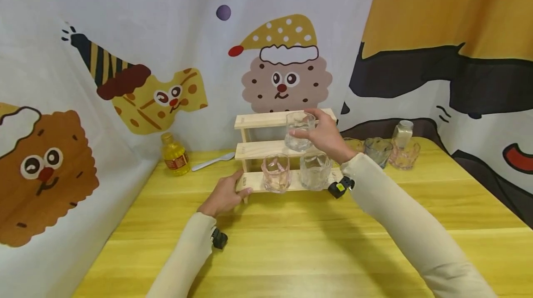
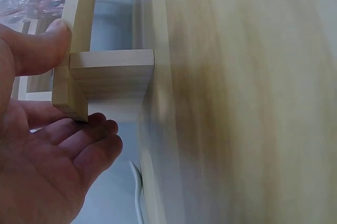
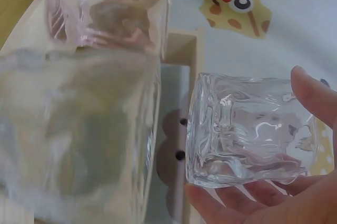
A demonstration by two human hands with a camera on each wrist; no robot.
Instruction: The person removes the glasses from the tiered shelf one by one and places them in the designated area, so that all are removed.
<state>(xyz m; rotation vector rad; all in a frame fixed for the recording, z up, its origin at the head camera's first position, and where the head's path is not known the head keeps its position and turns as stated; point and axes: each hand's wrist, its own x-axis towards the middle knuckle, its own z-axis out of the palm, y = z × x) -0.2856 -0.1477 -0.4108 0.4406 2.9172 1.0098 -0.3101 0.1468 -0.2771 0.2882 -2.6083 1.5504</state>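
A small three-step wooden display rack (image 1: 264, 121) stands at the back of the table. My left hand (image 1: 225, 195) grips the left end of its lowest step; in the left wrist view the thumb lies along the board (image 2: 79, 34) and the fingers curl at its end. My right hand (image 1: 329, 135) holds a clear faceted glass (image 3: 247, 129) between thumb and fingers, at the height of the middle step. From the head view I cannot tell whether its base touches that step. A pinkish glass (image 1: 276, 176) and another clear glass (image 1: 315, 174) stand on the lowest step.
Right of the rack are a yellowish glass (image 1: 353, 144), partly hidden, a grey glass (image 1: 378, 151), a pink glass (image 1: 405, 158) and a white-capped jar (image 1: 403, 133). A yellow bottle (image 1: 175, 153) and a white plastic utensil (image 1: 213, 162) lie left. A printed curtain (image 1: 166, 6) hangs behind.
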